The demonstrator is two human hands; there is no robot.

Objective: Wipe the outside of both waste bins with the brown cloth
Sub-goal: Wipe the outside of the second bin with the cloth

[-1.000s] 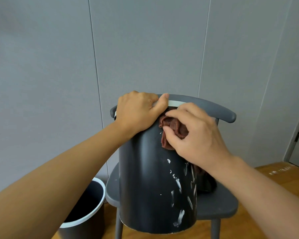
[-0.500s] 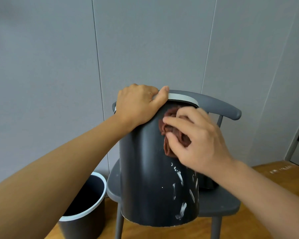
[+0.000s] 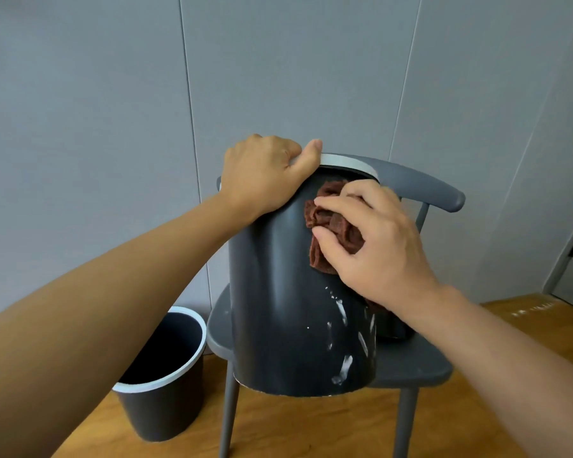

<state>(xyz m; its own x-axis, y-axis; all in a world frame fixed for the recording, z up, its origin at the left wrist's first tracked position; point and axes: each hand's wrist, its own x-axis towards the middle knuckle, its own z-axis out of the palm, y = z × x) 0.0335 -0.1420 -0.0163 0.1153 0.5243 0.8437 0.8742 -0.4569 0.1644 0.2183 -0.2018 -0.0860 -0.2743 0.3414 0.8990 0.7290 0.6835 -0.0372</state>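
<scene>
While the left hand (image 3: 265,175) clasps the bin (image 3: 288,309) rim, the right hand (image 3: 374,239) pinches the brown cloth (image 3: 336,226).

Counted: two bins, one cloth, one chair, two hands.
Bins: one on the chair (image 3: 411,368), one on the floor; waste bin (image 3: 278,292), second waste bin (image 3: 161,404), brown cloth (image 3: 341,229), left hand (image 3: 265,173), right hand (image 3: 377,246).

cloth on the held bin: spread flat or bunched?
Bunched. The brown cloth sits in crumpled folds under the right hand, which grips it against the upper wall of the held bin.
</scene>
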